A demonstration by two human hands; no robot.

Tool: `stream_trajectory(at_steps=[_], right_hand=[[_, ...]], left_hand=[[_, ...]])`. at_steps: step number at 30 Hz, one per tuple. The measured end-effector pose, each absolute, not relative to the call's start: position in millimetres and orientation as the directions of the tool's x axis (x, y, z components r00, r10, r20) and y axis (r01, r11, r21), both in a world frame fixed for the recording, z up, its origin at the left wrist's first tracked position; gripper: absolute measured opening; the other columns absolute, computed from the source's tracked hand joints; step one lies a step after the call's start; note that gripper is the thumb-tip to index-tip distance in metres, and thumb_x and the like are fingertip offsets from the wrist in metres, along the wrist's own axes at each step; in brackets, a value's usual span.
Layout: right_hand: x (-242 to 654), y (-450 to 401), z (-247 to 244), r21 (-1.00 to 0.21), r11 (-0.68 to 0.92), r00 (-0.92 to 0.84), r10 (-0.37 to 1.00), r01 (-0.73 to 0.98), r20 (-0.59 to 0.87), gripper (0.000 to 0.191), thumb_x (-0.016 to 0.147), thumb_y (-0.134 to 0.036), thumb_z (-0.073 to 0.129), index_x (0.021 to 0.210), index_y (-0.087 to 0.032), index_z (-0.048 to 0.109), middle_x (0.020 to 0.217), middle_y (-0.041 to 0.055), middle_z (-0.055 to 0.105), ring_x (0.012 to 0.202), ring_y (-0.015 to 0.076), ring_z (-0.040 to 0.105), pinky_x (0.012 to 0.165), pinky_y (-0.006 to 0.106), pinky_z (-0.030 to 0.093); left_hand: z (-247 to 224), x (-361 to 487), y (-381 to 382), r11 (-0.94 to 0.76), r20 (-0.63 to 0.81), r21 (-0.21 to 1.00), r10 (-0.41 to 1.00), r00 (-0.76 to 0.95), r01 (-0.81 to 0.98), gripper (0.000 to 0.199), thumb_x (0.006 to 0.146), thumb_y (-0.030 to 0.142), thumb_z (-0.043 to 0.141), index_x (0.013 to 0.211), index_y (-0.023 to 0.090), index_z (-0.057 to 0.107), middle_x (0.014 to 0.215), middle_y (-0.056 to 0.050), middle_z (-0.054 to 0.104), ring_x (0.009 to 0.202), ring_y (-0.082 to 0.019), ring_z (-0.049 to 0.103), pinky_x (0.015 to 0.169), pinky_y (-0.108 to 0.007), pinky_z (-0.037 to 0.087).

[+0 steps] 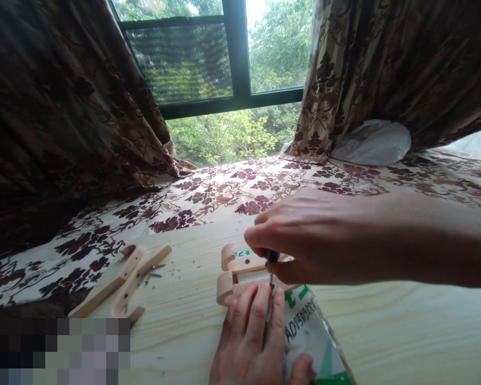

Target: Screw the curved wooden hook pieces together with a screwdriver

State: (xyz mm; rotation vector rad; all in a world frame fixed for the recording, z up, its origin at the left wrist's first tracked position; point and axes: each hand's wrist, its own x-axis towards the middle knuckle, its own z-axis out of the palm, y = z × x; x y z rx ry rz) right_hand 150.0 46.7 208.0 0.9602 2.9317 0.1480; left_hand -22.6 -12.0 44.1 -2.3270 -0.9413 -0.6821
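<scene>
Grip of the right hand point(324, 240) is closed round a screwdriver point(271, 255), its dark handle pinched between thumb and curled fingers and its thin shaft pointing down. The tip meets the near hook point(225, 289) at a dark spot, perhaps a screw head, too small to tell. The left hand point(250, 334) grasps nothing; it lies flat with its fingers over that hook, pressing it down. The step in hand looks like turning a screw in the wood; I judge that the next move calls for a steady shaft, even downward pressure and left fingertips clear of the tip. The near hook is pale, smooth wood with a rounded, upturned end, partly hidden by the fingers. Just beyond it the far hook point(240, 262) lies alongside, similarly shaped, with a dark hole near its end. Both rest over a printed pack point(304, 321) with green and black lettering, on a light wooden surface point(404, 321). Off to the left lie two loose hooks point(100, 293), with thin screws point(154, 275) beside them. Past the surface spreads a floral cloth point(208, 192), then curtains point(320, 80) and a window point(238, 59).
</scene>
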Motion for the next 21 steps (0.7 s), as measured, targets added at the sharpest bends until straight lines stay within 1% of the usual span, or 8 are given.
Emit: stream_trajectory(at_steps=[2, 4, 8, 11, 14, 16, 18, 21], right_hand=[[149, 45, 210, 0.102, 0.858, -0.863, 0.505, 0.503, 0.013, 0.016, 0.078, -0.013, 0.060, 0.067, -0.019, 0.050, 0.062, -0.0043, 0.052, 0.052, 0.0087, 0.037, 0.046, 0.025, 0.026], [146, 43, 211, 0.131, 0.881, -0.889, 0.457, 0.455, 0.010, 0.018, 0.081, -0.010, 0.056, 0.066, -0.019, 0.050, 0.061, -0.0041, 0.051, 0.051, 0.0089, 0.037, 0.047, 0.026, 0.026], [139, 42, 213, 0.200, 0.819, -0.822, 0.561, 0.537, -0.092, 0.020, 0.078, -0.014, 0.059, 0.061, -0.019, 0.050, 0.049, -0.0055, 0.042, 0.042, 0.0088, 0.029, 0.042, 0.027, 0.021], [140, 42, 213, 0.203, 0.790, -0.796, 0.601, 0.578, -0.073, 0.021, 0.076, -0.016, 0.060, 0.058, -0.020, 0.050, 0.044, -0.0069, 0.037, 0.038, 0.0087, 0.026, 0.040, 0.027, 0.020], [144, 40, 213, 0.198, 0.844, -0.858, 0.513, 0.499, -0.026, 0.014, 0.077, -0.012, 0.058, 0.065, -0.019, 0.054, 0.052, -0.0052, 0.046, 0.044, 0.0092, 0.031, 0.043, 0.027, 0.021], [144, 39, 214, 0.184, 0.864, -0.876, 0.482, 0.469, -0.030, 0.014, 0.077, -0.009, 0.056, 0.066, -0.018, 0.054, 0.057, -0.0043, 0.050, 0.046, 0.0091, 0.033, 0.044, 0.027, 0.022], [141, 38, 215, 0.168, 0.845, -0.847, 0.525, 0.508, -0.079, 0.017, 0.077, -0.007, 0.055, 0.064, -0.018, 0.054, 0.052, -0.0052, 0.046, 0.043, 0.0087, 0.030, 0.042, 0.028, 0.020], [135, 39, 221, 0.143, 0.775, -0.764, 0.632, 0.616, -0.133, 0.017, 0.073, -0.012, 0.059, 0.060, -0.020, 0.053, 0.046, -0.0060, 0.039, 0.039, 0.0089, 0.027, 0.040, 0.028, 0.018]], left_hand=[[44, -22, -12, -0.610, 0.617, -0.297, 0.465, 0.635, 0.735, 0.054, 0.085, 0.056, 0.044, 0.120, 0.016, 0.057, 0.118, -0.006, 0.063, 0.108, -0.025, 0.057, 0.084, -0.036, 0.051], [45, -22, -13, -0.602, 0.619, -0.299, 0.467, 0.631, 0.740, 0.054, 0.086, 0.056, 0.043, 0.119, 0.017, 0.057, 0.117, -0.006, 0.063, 0.107, -0.024, 0.058, 0.083, -0.035, 0.051], [47, -22, -13, -0.603, 0.618, -0.287, 0.477, 0.625, 0.744, 0.052, 0.086, 0.055, 0.043, 0.119, 0.017, 0.058, 0.118, -0.006, 0.063, 0.108, -0.024, 0.057, 0.084, -0.034, 0.050], [47, -22, -13, -0.609, 0.609, -0.291, 0.477, 0.634, 0.738, 0.054, 0.085, 0.057, 0.044, 0.120, 0.017, 0.057, 0.121, -0.006, 0.061, 0.110, -0.024, 0.056, 0.086, -0.034, 0.050], [44, -24, -12, -0.608, 0.603, -0.310, 0.469, 0.645, 0.731, 0.059, 0.084, 0.059, 0.045, 0.125, 0.016, 0.053, 0.121, -0.007, 0.061, 0.112, -0.024, 0.055, 0.087, -0.035, 0.049], [42, -25, -10, -0.605, 0.603, -0.323, 0.461, 0.651, 0.728, 0.060, 0.084, 0.059, 0.045, 0.126, 0.017, 0.052, 0.120, -0.007, 0.061, 0.112, -0.024, 0.054, 0.087, -0.035, 0.049], [41, -25, -7, -0.605, 0.620, -0.339, 0.433, 0.655, 0.721, 0.058, 0.084, 0.058, 0.045, 0.124, 0.017, 0.054, 0.118, -0.007, 0.062, 0.111, -0.023, 0.055, 0.086, -0.034, 0.048], [39, -26, -3, -0.603, 0.654, -0.365, 0.376, 0.656, 0.709, 0.054, 0.085, 0.057, 0.044, 0.118, 0.017, 0.059, 0.111, -0.006, 0.065, 0.104, -0.021, 0.058, 0.083, -0.032, 0.048]])
